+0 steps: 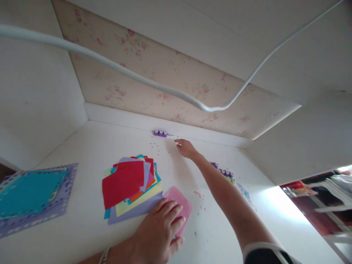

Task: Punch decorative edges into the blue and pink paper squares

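Note:
My left hand (162,229) lies flat with its fingers spread, pressing on a pink sheet of paper (184,206) on the white tabletop. Farther back, my right hand (187,149) reaches over the table, index finger stretched out and thumb slightly apart from it. Nothing shows between those fingers. Just left of its fingertips, three small purple craft punches (160,133) stand in a row by the back edge. Tiny paper bits (154,145) are scattered near them. More purple punches (224,171) and a green punch (233,180) are partly hidden behind my right forearm.
A loose pile of coloured paper, red sheet (125,183) uppermost, lies left of the pink sheet. Farther left are blue and purple sheets (35,192) with punched edges. Pink scraps (200,200) dot the table. A white cable (165,88) hangs across the view. Shelves (324,205) stand at right.

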A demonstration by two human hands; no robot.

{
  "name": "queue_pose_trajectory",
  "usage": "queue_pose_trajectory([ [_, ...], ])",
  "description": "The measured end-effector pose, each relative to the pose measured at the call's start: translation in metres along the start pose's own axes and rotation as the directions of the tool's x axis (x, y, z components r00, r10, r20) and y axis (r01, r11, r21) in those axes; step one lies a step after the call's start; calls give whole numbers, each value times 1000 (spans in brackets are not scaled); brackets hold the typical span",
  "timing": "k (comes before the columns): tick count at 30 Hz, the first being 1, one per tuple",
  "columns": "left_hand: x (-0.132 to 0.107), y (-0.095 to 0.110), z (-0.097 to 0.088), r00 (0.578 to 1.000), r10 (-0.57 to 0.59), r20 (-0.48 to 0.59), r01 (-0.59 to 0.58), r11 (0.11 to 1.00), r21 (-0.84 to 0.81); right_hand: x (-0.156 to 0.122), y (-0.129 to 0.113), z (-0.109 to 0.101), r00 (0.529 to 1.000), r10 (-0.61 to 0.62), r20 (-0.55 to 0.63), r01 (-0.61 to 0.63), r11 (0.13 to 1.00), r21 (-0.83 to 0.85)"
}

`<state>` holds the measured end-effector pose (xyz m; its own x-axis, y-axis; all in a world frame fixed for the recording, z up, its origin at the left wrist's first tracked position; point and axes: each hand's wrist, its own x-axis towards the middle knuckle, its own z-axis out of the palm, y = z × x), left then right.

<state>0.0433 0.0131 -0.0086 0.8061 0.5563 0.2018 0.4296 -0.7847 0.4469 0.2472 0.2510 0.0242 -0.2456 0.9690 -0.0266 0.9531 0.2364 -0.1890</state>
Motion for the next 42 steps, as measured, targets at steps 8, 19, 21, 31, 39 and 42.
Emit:
queue_pose_trajectory([
  [8,0,-5,-3,999,48,-9,-48,999,15,64,-45,3,994,-104,-23,104,994,10],
  [19,2,-9,0,936,-176,-305,219,969,113,-10,-21,6,998,-46,-53,54,986,157],
  [21,4,-11,-4,904,-285,-318,343,928,146,-50,-13,12,996,-12,-85,36,957,286],
  [31,8,-11,-5,907,-335,-256,342,939,-17,-212,-8,32,943,330,46,-4,-127,992],
  [39,11,-30,5,817,-453,-356,279,852,-443,-209,-11,40,949,316,-2,22,-61,998],
  [42,14,-34,2,787,-578,-218,342,701,-626,-211,-13,45,951,308,-9,27,-52,998],
])
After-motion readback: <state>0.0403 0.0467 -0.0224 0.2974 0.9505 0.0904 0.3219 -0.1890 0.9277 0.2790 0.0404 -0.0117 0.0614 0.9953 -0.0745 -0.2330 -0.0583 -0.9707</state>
